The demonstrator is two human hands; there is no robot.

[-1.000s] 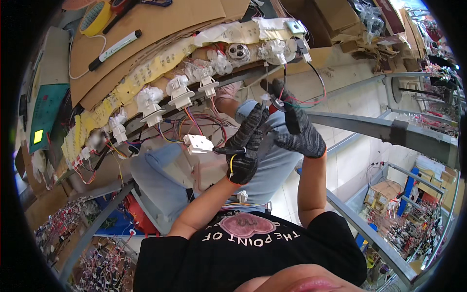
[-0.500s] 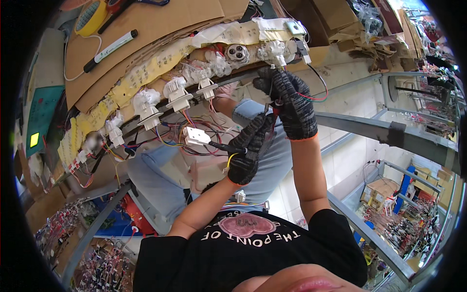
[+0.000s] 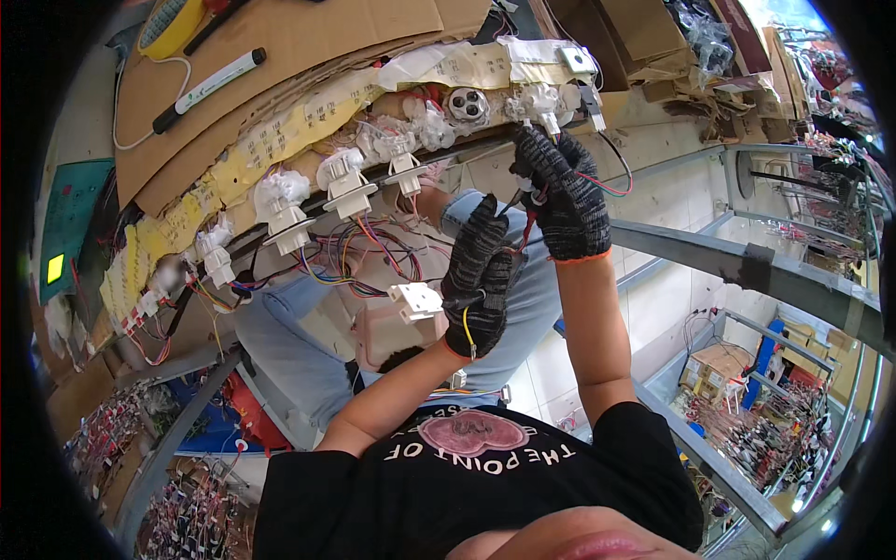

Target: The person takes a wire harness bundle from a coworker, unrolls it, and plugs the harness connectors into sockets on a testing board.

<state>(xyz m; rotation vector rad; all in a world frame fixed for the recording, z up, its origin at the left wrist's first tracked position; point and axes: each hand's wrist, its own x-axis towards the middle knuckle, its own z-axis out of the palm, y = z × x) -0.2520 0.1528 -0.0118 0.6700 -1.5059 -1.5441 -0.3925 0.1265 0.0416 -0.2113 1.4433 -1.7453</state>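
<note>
My right hand (image 3: 565,191), in a dark knitted glove with an orange cuff, is closed on wires just below a white fixture (image 3: 541,103) on the board's right end. A red wire (image 3: 528,227) runs down from it toward my left hand (image 3: 479,275), gloved alike, its fingers closed around thin wires. Which wire sits in each pinch is partly hidden. A small pale piece (image 3: 529,196) shows by the right fingers. Beside the left hand hangs a white connector housing (image 3: 415,301). A yellow wire (image 3: 468,327) with a metal end lies across the left wrist.
Along the taped board (image 3: 317,117) stand several white fixtures (image 3: 347,189) with coloured wires (image 3: 373,247) hanging below. A marker (image 3: 210,91) and yellow tape roll (image 3: 172,28) lie on cardboard (image 3: 308,47). A metal frame bar (image 3: 728,257) crosses at right; wire bundles hang beyond.
My left hand has turned more upright and moved slightly right; the white connector housing has shifted right and down. My right hand stays by the right fixture, and the view has shifted a little.
</note>
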